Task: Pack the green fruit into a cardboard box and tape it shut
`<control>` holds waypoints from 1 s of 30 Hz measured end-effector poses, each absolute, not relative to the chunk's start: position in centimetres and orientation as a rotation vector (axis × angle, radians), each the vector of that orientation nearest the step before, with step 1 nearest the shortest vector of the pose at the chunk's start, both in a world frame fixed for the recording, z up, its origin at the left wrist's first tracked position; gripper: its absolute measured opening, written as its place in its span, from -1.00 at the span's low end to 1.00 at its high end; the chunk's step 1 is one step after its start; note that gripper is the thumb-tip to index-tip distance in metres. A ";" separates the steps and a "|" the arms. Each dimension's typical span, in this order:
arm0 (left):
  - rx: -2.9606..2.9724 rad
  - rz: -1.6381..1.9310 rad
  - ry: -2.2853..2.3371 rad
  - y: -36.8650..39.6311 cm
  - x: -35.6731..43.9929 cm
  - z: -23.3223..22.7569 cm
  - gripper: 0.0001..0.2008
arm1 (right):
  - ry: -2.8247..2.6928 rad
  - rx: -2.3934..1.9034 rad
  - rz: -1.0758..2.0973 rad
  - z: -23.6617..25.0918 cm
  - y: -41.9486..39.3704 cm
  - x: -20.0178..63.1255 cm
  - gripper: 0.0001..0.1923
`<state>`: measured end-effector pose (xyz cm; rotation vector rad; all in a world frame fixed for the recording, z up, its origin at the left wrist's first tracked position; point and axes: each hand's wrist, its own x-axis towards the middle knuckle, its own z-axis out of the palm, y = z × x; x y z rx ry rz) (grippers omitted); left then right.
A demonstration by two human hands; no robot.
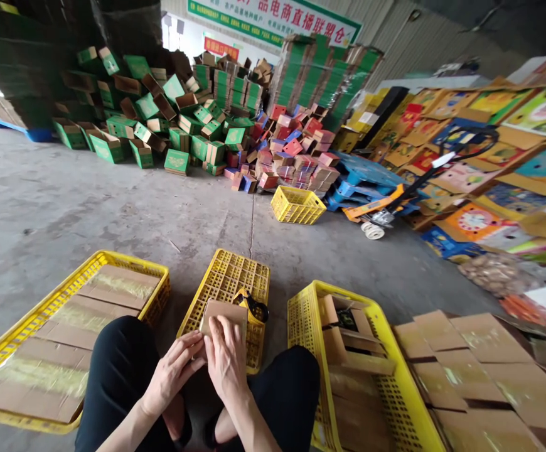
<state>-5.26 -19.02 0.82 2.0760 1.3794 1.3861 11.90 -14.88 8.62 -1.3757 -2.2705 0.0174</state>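
A small brown cardboard box (228, 310) rests on an upturned yellow crate (226, 270) between my knees. My right hand (226, 361) lies on the box's top and near edge, its fingers stretched out and slightly apart. At the near left corner, my left hand (175, 365) has its fingers together, gripping the box's edge; its thumb is below. Just beyond the box, touching or very close to it, sits a yellow-and-black tape dispenser (254, 307) on the same crate. My hands hide the near side of the box.
A yellow crate of taped boxes (134, 258) stands left. Another yellow crate (317, 326) holds an open carton (348, 323) on the right, beside stacked taped boxes (484, 370). Farther off are a yellow basket (298, 205), a pallet jack (381, 210) and heaped green cartons (176, 161).
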 end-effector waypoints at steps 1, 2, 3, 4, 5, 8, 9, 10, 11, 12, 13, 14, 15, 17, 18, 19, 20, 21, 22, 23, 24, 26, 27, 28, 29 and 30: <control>2.072 1.386 1.387 -19.1 -5.2 0.5 -0.67 | -2.264 -1.392 -0.005 8.5 -15.2 12.6 -0.59; 2.074 1.384 1.392 -19.1 -5.1 0.3 -0.67 | -2.253 -1.415 -0.029 8.4 -15.4 13.3 -0.59; 2.079 1.381 1.396 -19.1 -5.1 0.1 -0.67 | -2.237 -1.439 -0.055 8.4 -15.6 14.0 -0.60; 2.087 1.376 1.400 -19.1 -5.1 0.1 -0.68 | -2.218 -1.461 -0.077 8.3 -15.6 14.7 -0.60; 2.095 1.370 1.404 -19.1 -5.1 0.1 -0.68 | -2.198 -1.474 -0.093 8.2 -15.7 15.3 -0.61; 2.126 1.338 1.431 -18.8 -5.1 0.7 -0.68 | -2.153 -1.469 -0.101 7.8 -15.6 16.4 -0.60; 2.143 1.314 1.444 -18.6 -5.1 1.1 -0.66 | -2.144 -1.459 -0.094 7.6 -15.6 16.5 -0.60; 2.167 1.283 1.453 -18.4 -5.1 1.5 -0.63 | -2.139 -1.447 -0.087 7.4 -15.5 16.5 -0.59; 2.199 1.243 1.458 -18.1 -5.0 1.9 -0.57 | -2.138 -1.434 -0.084 7.2 -15.5 16.4 -0.58; 2.236 1.195 1.454 -17.7 -4.8 2.3 -0.51 | -2.139 -1.421 -0.083 7.1 -15.5 16.3 -0.57; 2.279 1.143 1.441 -17.4 -4.6 2.7 -0.43 | -2.143 -1.408 -0.085 7.0 -15.6 16.3 -0.57; 2.322 1.094 1.423 -17.0 -4.3 3.1 -0.35 | -2.149 -1.394 -0.086 7.0 -15.5 16.3 -0.56; 2.364 1.050 1.406 -16.5 -3.8 3.4 -0.28 | -2.156 -1.385 -0.085 7.0 -15.5 16.3 -0.56; 2.435 0.994 1.400 -15.8 -2.8 3.8 -0.19 | -2.171 -1.385 -0.072 7.2 -15.5 16.5 -0.56; 2.463 0.982 1.411 -15.5 -2.3 3.9 -0.17 | -2.181 -1.391 -0.059 7.3 -15.5 16.7 -0.56; 2.481 0.978 1.432 -15.3 -1.9 3.9 -0.17 | -2.191 -1.399 -0.044 7.5 -15.5 16.8 -0.56; 2.492 0.980 1.458 -15.1 -1.5 3.7 -0.17 | -2.200 -1.406 -0.030 7.6 -15.5 16.9 -0.57; 2.499 0.987 1.481 -15.0 -1.3 3.5 -0.17 | -2.205 -1.410 -0.019 7.8 -15.6 17.0 -0.57; 2.505 0.994 1.494 -15.0 -1.2 3.3 -0.16 | -2.206 -1.409 -0.015 7.8 -15.7 17.1 -0.56; 2.513 0.995 1.496 -15.0 -1.3 3.0 -0.17 | -2.202 -1.405 -0.018 7.9 -15.8 17.1 -0.56; 2.521 0.990 1.489 -15.0 -1.4 2.7 -0.19 | -2.196 -1.398 -0.025 7.9 -15.9 17.1 -0.55; 2.541 0.967 1.455 -15.2 -1.8 2.1 -0.23 | -2.184 -1.374 -0.032 7.7 -16.3 17.0 -0.54; 2.547 0.951 1.437 -15.2 -1.9 1.8 -0.26 | -2.179 -1.364 -0.026 7.6 -16.6 17.0 -0.53; 2.548 0.936 1.426 -15.3 -2.1 1.7 -0.28 | -2.174 -1.360 -0.015 7.4 -16.9 16.9 -0.52; 2.546 0.926 1.423 -15.3 -2.1 1.6 -0.29 | -2.169 -1.361 0.002 7.3 -17.3 16.9 -0.52; 2.544 0.916 1.421 -15.2 -2.2 1.6 -0.29 | -2.164 -1.365 0.024 7.1 -17.7 16.9 -0.52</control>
